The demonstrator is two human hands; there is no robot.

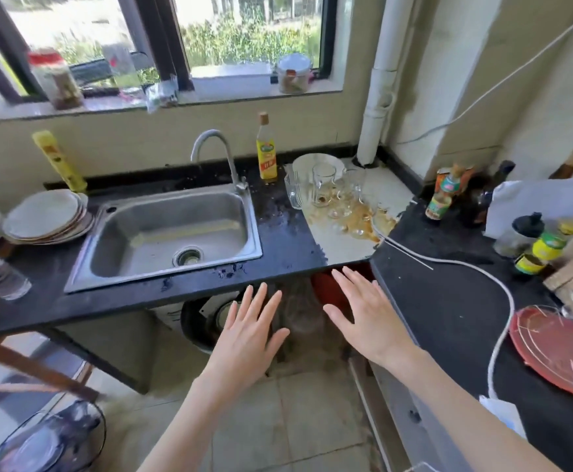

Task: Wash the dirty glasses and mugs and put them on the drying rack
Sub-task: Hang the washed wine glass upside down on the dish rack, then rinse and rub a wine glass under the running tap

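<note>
Both hands out flat in front of the counter, holding nothing; dirty glasses sit right of the sink.

Head view: left hand [249, 330] and right hand [366, 315] are palm-down, fingers straight and spread apart, below the counter [288, 240] edge and touching nothing. Cluster of clear dirty glasses [341, 202] with brown residue stands on a pale board [339, 243] in the back corner, a white plate [315, 163] behind them. Steel sink [172, 233] holds no dishes; faucet [215, 155] at the back, yellow bottle [266, 155] just beside it. Stack of plates [46, 218] left of the sink. Red lid [557, 349] far right.
</note>
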